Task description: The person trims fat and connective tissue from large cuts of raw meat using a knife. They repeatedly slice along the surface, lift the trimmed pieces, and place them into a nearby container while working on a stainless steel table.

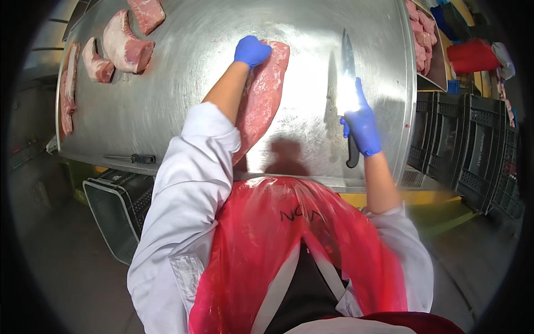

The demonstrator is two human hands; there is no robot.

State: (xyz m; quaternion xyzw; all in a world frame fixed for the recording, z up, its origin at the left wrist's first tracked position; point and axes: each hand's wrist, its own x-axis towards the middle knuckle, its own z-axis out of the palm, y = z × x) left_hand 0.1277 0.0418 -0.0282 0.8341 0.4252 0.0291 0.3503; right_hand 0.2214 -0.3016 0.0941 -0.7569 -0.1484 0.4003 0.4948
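Blue-gloved, the left hand (253, 52) is curled tight at the far end of a long pork loin (264, 94), seemingly gripping its edge; the fingertips are tucked out of sight, so how deep the hold goes I cannot tell. The loin lies lengthwise on the stainless-steel table (200, 72), slanting toward the body, its near end partly behind the white sleeve (203, 145); anchored at the far tip, it is probably less apt to slide on the slick metal, and most of its right side lies exposed.

Over to the right, the right hand (362, 128) is closed around the black handle of a long-bladed boning knife (348, 55), one digit stretched up beside the blade — likely for steering; the tip points away from the body, well apart from both the loin and the left hand, which looks the safer way to carry it.

A second knife (146, 158) lies along the table's near edge, handle toward the person, presumably for easy reach; curved rib-side cuts (127, 44) and a narrow meat strip (68, 89) sit at the far left, perhaps so the middle has working room.
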